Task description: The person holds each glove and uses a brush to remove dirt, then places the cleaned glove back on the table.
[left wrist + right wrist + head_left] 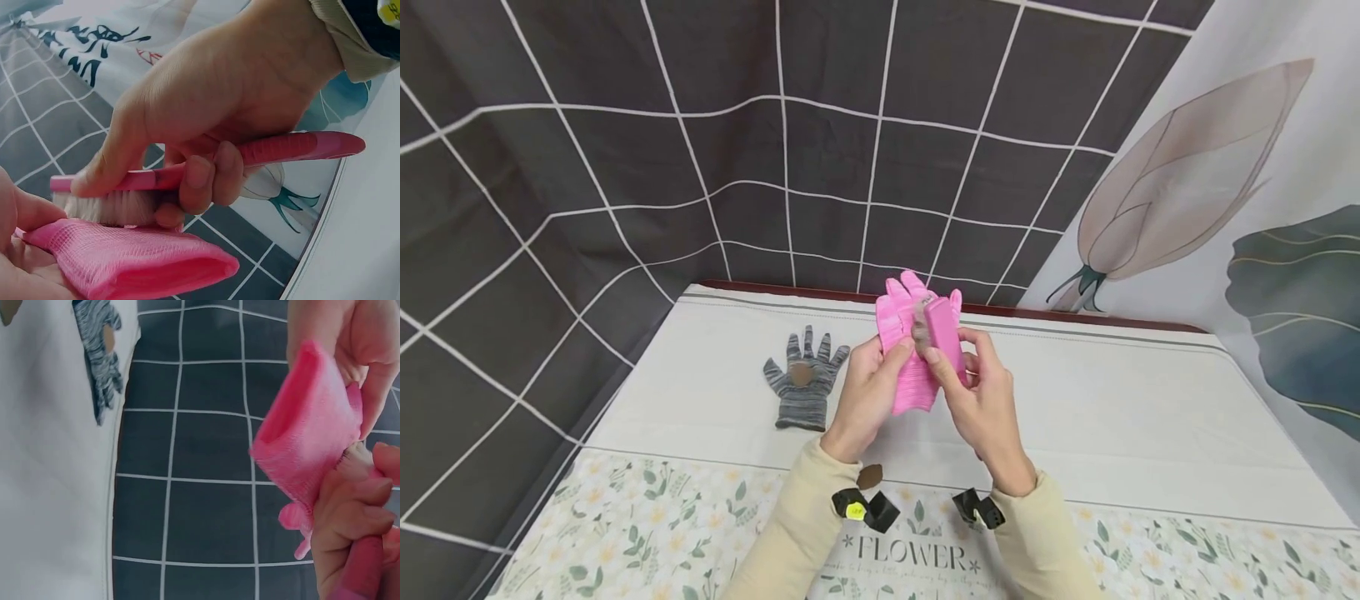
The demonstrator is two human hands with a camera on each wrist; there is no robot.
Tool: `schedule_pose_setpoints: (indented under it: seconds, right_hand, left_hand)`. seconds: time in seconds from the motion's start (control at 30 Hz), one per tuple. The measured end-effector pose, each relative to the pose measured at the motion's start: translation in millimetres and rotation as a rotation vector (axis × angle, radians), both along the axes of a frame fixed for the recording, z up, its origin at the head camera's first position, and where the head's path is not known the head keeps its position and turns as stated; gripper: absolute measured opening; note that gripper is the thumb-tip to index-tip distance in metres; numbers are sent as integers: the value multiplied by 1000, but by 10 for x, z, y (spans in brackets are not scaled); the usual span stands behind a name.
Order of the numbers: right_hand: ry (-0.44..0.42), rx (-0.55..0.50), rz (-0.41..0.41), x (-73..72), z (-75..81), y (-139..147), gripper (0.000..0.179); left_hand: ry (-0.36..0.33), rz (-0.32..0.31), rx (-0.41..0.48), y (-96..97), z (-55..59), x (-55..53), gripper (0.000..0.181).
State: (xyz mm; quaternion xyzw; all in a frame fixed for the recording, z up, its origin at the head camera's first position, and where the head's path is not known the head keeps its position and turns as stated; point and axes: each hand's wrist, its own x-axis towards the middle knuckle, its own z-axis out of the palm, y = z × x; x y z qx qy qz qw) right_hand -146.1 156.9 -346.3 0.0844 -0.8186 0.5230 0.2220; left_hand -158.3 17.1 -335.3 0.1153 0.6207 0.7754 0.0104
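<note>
My left hand [867, 387] grips a pink knitted glove [912, 387] above the table, its fingers pointing away from me and its cuff toward me. The thumb lies over the glove's front. My right hand [981, 396] holds a pink-handled brush [281, 149], with the thumb along its head and other fingers curled round the handle. Pale bristles [106, 207] touch the glove in the left wrist view. The cuff gapes open in the right wrist view, where part of the brush is hidden by my fingers. A grey knitted glove [805, 412] lies flat to the left.
On the grey glove sits a round brown patch [801, 374]. A brown oval piece [870, 477] lies beside my left sleeve. The white and floral tablecloth [1112, 417] covers the table. Behind its far edge hangs a dark checked curtain [827, 150], with a flower-printed cloth [1195, 192] at right.
</note>
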Motion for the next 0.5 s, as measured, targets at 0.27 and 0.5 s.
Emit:
schedule_pose_setpoints:
  seconds: [0.27,0.5]
  right_hand:
    - [27,51,-106,-42,-74,20,42]
    - [-8,22,-120,-84,-98,83,43]
  left_hand:
    - [67,17,-127,-14,-2,24,26]
    - [35,14,-127,-1,34,17,25]
